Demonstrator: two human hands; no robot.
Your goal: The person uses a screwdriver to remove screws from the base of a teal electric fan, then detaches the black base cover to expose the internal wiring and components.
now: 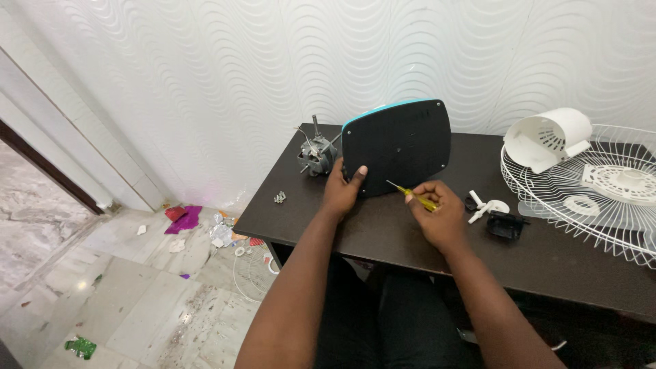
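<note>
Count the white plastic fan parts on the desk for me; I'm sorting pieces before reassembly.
4 seen: the white motor cover on the wire fan guard, two white plates inside it, and a small white knob piece beside the right hand. More may be hidden.

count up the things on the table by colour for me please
White: 4, the motor cover, wire fan guard, round hub plate, small knob piece.
Black: 2, the fan base, small black part.
Grey metal: 2, the motor, pile of screws.
Yellow: 1, the screwdriver.
Total: 9
</note>
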